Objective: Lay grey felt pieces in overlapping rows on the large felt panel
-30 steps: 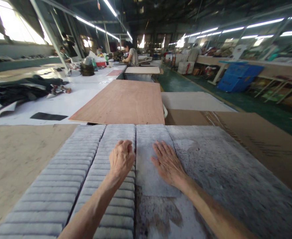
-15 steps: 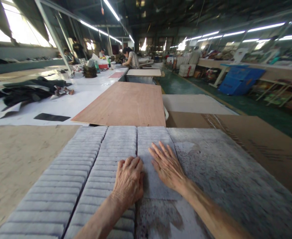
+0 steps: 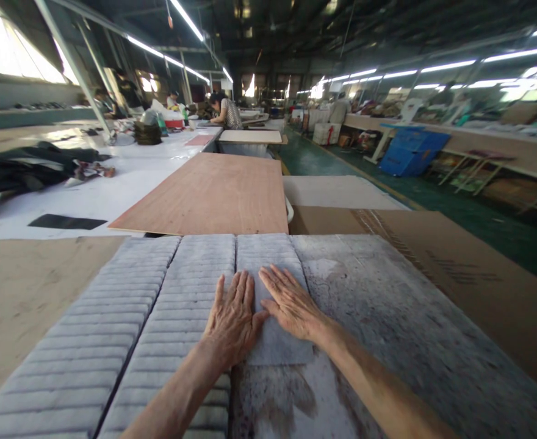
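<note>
Short pad row (image 3: 273,350) at far tabletop (image 3: 415,329) edge was touched by wide-spread right hand (image 3: 289,302); adjoining seam (image 3: 236,253) was spanned by open left hand (image 3: 234,317).

No readable text; illegible dark marks (image 3: 461,268) on brown cardboard (image 3: 492,299)

- Left hand (image 3: 234,323): bare, lean and bony, with finely creased skin and raised ridges running over its back.
- Right hand (image 3: 291,305): bare too, wrinkled across the back, with slender fingers (image 3: 281,279).
- Left forearm (image 3: 174,390): bare and slim, widening away from the wrist.
- Right forearm (image 3: 369,372): bare, long and thin, its surface slightly uneven.
</note>
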{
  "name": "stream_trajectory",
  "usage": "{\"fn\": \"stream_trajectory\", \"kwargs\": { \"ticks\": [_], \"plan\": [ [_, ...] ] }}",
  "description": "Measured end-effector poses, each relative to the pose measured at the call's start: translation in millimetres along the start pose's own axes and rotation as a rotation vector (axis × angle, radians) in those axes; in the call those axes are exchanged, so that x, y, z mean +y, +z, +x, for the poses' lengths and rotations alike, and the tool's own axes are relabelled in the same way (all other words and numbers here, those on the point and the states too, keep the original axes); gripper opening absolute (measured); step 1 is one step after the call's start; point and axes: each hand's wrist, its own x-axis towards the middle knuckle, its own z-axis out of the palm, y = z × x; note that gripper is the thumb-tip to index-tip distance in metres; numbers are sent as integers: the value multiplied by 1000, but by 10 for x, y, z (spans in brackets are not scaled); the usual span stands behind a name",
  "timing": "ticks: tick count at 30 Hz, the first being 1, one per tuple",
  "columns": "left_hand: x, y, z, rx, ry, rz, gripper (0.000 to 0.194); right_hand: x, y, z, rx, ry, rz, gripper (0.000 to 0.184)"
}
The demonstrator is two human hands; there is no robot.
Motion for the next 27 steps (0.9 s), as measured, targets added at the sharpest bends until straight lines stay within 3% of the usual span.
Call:
{"fn": "stream_trajectory", "kwargs": {
  "ticks": [7,14,21,27],
  "plan": [
    [23,-63,-2,-22,-18,-23,63,267,47,-33,13,197,-48,60],
    [-49,-211,128,-27,-54,-124,50,278,68,-42,16,184,-72,58],
    [-134,-79,343,-55,-99,-100,56,272,77,-48,40,182,-89,56],
    [-248,-183,526,-148,-148,-153,29,269,110,-52,52,188,-98,56]
  ]
}}
